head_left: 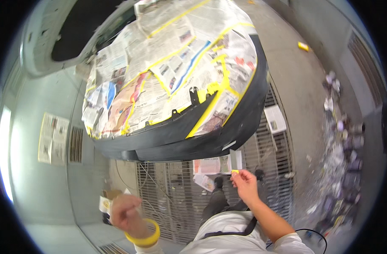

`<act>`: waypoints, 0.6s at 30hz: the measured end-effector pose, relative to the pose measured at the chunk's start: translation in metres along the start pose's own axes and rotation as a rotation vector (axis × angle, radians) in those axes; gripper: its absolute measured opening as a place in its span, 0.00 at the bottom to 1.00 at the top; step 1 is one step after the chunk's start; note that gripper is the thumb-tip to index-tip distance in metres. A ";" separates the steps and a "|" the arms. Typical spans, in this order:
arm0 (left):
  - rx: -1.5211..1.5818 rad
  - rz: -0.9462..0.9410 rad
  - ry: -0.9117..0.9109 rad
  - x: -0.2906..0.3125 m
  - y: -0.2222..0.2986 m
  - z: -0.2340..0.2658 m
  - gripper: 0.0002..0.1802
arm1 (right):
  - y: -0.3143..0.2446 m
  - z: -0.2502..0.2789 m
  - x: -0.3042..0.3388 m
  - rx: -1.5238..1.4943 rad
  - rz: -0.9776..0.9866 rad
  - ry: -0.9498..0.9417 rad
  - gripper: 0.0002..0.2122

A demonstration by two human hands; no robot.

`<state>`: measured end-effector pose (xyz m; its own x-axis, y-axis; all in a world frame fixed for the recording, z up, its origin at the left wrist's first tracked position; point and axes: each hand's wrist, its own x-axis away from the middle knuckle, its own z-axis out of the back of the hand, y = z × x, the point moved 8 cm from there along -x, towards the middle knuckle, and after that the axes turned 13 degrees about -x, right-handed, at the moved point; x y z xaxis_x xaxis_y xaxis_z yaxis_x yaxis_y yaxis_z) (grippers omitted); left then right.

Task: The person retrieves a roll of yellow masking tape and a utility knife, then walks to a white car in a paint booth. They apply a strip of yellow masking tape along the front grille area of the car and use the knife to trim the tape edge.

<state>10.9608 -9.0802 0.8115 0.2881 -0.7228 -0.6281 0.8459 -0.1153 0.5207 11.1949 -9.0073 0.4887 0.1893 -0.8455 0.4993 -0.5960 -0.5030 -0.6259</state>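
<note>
In front of me is a dark grey car bumper [159,148], with newspaper [168,72] and yellow masking tape [200,116] covering the surface above and behind it. My right hand [245,185] is raised just below the bumper's lower right part, its fingers pinched on a small piece of yellow tape [235,171]. A grey strip [235,159] shows right above these fingertips; whether it joins the piece I cannot tell. My left hand [125,209] is at the lower left, away from the bumper, its fingers smeared by motion. Around that wrist hangs a roll of yellow masking tape [147,242].
I stand on a metal floor grating [176,190], where newspaper sheets [208,166] lie under the bumper. Crumpled litter and cans [344,148] line the right wall. A cable [130,186] runs at left, near a cardboard box [111,195]. An open vehicle panel [36,46] rises at upper left.
</note>
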 end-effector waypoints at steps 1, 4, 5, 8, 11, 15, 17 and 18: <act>0.012 -0.017 -0.012 -0.013 -0.025 -0.008 0.20 | 0.005 -0.001 0.003 0.001 0.092 0.040 0.08; 0.162 0.158 -0.351 -0.014 -0.109 -0.059 0.12 | 0.041 -0.004 0.018 -0.093 0.159 0.208 0.08; 0.196 0.280 -0.465 -0.001 -0.137 -0.076 0.09 | 0.055 -0.008 0.024 -0.138 0.182 0.247 0.08; 0.304 0.542 -0.833 0.054 -0.198 -0.119 0.05 | 0.101 -0.024 0.041 -0.274 0.235 0.380 0.07; 0.232 0.461 -0.982 0.078 -0.228 -0.132 0.07 | 0.147 -0.045 0.053 -0.383 0.253 0.404 0.07; 0.029 0.258 -0.963 0.065 -0.257 -0.122 0.07 | 0.192 -0.056 0.057 -0.513 0.304 0.416 0.10; -0.182 0.062 -0.885 0.042 -0.261 -0.110 0.06 | 0.203 -0.058 0.058 -0.473 0.336 0.432 0.07; -0.259 0.017 -0.853 0.030 -0.262 -0.106 0.05 | 0.207 -0.059 0.058 -0.443 0.338 0.452 0.07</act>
<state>10.7950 -8.9995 0.5955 -0.0427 -0.9962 0.0764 0.9492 -0.0166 0.3142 11.0361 -9.1497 0.4235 -0.3464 -0.7373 0.5800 -0.8437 -0.0254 -0.5362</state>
